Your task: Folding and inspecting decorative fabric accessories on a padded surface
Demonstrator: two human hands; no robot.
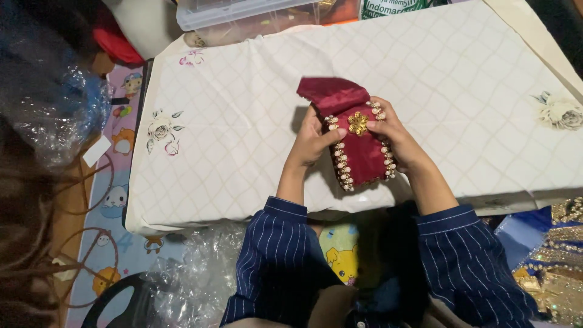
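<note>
A dark red satin fabric piece, edged with strings of pearl beads and bearing a gold flower ornament, is held over a low table with a white quilted cover. My left hand grips its left side, thumb lying across toward the gold flower. My right hand grips the right edge, fingertips next to the flower. The top of the fabric folds back toward the table's middle. Both arms wear dark blue pinstriped sleeves.
A clear plastic storage box stands at the table's far edge. Crumpled clear plastic wrap lies on the cartoon play mat at the left. Blue and gold beaded fabrics pile at the right. A red item sits far left.
</note>
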